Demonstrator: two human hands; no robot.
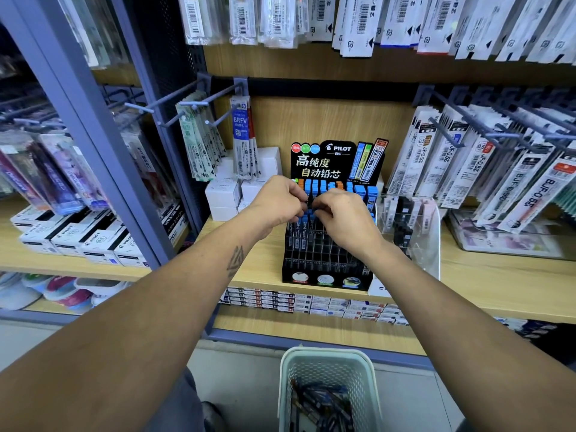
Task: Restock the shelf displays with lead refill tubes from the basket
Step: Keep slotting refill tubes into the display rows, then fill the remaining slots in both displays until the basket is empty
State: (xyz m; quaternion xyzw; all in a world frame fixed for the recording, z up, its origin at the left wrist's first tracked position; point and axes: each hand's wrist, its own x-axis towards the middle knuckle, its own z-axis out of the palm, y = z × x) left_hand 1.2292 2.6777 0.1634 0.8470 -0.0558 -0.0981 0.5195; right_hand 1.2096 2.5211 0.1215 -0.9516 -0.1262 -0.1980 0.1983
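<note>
- Lead refill tubes [311, 203], dark with blue caps, sit pinched between both hands over the Pilot display rack [327, 263].
- Left hand [277, 202] and right hand [344, 216] meet, fingers curled on the tubes.
- Below the rack, a pale basket [327, 363] holds more tubes.
- Right of the rack stands a clear acrylic holder [414, 232].

A pale wooden shelf [486, 285] carries the goods. Directly under both hands, which meet over its middle rows, a black Pilot lead display rack [324, 260] stands on the board. Just beyond the left hand [277, 202] sit stacked white boxes [224, 198]. Immediately to the outer side of the right hand [346, 219] stands a clear acrylic holder [414, 232], and farther that way a clear tray [505, 238]. Below the forearms, a pale mesh basket [327, 369] rests on the grey floor [237, 375].
</note>
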